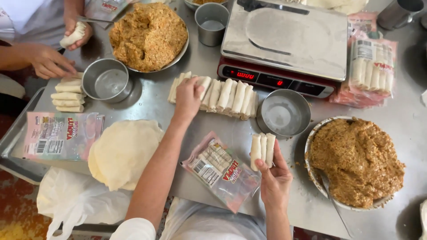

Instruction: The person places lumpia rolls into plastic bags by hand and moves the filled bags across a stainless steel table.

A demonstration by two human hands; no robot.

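- Nearest to me, low in the frame, lies a printed plastic pouch (221, 172) on the steel table (155, 104), partly filled with pale rolls as far as I can tell, its mouth turned toward my right hand.
- Far left: an empty printed pouch (60, 135) lies flat, and above it 5 or so finished rolls (67, 95) are stacked beside a small steel cup (106, 81). A co-worker's hands (60, 46) at the upper left work there, 1 of them wrapped round a roll.
- Left of centre: a stack of round pale wrappers (124, 151) is unused, so I judge plenty of rolling remains. Above it sits a bowl of brown filling (149, 35), heaped high.
- Centre: my left hand (189, 95) reaches up to the row of finished rolls (222, 94) below the scale (284, 40); its fingers are curled narrow over the row's left end, touching the rolls, though I cannot tell whether any is lifted.
- Right of centre: my right hand (273, 178) holds 3 rolls (262, 150) upright, side by side, pinched between thumb and fingers. They look smooth, white, evenly sized and tightly closed.
- Right: a second bowl of filling (356, 162) is nearly full, and sealed packs (371, 66) are piled at the upper right, so some packing is done.
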